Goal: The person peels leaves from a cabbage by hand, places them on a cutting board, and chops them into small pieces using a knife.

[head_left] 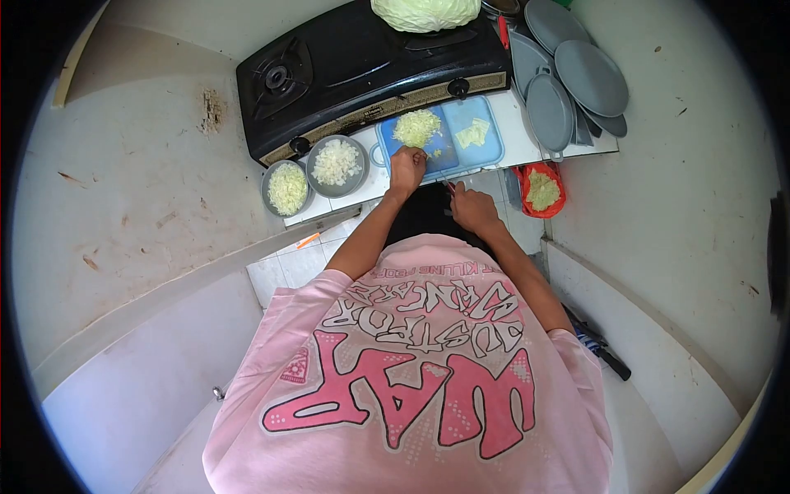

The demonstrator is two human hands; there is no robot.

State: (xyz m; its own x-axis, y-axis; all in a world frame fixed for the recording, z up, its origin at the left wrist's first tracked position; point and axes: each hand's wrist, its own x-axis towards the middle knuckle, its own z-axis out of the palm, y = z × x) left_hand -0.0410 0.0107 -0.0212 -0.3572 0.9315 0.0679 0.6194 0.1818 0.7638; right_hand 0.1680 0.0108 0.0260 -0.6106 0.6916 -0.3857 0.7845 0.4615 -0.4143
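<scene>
On the blue cutting board [451,166] lies a heap of shredded cabbage [417,127], with a few loose bits below it. My left hand [407,170] rests at the board's near edge, its fingers curled down by those bits; whatever they pinch is hidden. Just off the board's front edge, my right hand [475,207] is closed around the reddish handle of a knife [450,188], whose blade barely shows. Pale flat cabbage pieces [472,133] sit on the board's lighter right half.
Left of the board stand a grey bowl of chopped white pieces [336,162] and another of shredded cabbage [288,188]. Behind is a black gas stove [354,62] bearing a cabbage [425,12]. Grey plates [590,78] stack at right; a red bag [557,202] of scraps hangs below.
</scene>
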